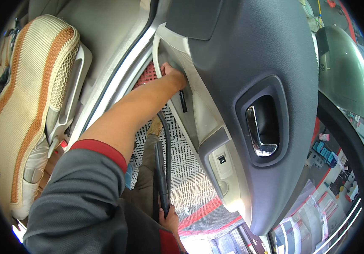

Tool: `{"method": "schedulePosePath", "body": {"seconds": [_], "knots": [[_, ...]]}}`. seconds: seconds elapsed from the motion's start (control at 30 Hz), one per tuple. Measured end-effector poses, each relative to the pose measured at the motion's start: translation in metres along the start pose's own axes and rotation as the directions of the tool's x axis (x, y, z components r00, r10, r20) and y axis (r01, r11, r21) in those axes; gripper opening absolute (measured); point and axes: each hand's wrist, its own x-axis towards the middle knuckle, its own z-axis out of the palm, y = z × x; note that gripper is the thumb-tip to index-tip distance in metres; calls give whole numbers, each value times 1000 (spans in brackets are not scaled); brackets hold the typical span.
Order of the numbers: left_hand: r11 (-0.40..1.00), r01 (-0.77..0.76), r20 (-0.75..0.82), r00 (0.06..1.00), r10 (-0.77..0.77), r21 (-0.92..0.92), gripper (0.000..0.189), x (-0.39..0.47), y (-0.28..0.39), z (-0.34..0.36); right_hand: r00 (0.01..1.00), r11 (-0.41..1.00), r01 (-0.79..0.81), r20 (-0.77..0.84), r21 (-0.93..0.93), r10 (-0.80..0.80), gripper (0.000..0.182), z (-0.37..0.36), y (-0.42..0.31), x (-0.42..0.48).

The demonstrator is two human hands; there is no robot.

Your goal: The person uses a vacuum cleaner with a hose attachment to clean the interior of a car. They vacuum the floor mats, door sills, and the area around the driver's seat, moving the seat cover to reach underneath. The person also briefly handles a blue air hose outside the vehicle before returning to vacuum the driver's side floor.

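Note:
My left arm reaches across to the lower storage pocket of an open car door (251, 47). My left hand (169, 70) is at the pale edge of the door pocket (186, 127), with its fingers curled; whether they grip anything is hidden. Just below the wrist, a short black strip (183, 101) shows inside the pocket. Lower in the view, my right hand (169, 218) is closed around a black vacuum nozzle tube (160, 171), which points up and away from me. A black hose (168, 143) runs beside the tube.
To the left is a car seat with a beige and brown knitted cover (32, 111), beyond the door sill (105, 98). The door has a chrome inner handle (258, 133) and a side mirror (344, 70). Grey and red grid flooring (188, 177) lies below, under my leg (147, 158).

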Motion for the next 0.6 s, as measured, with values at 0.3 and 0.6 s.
{"method": "schedulePosePath", "body": {"seconds": [0.3,0.6], "knots": [[871,-417,-478,728,492,260,44,-61,-27,32,998,998,28,47,59,-31,52,-17,14,-1],[559,-500,-576,816,49,-661,19,-188,-64,168,952,955,291,-120,54,-283,59,-83,-91,60]]}}
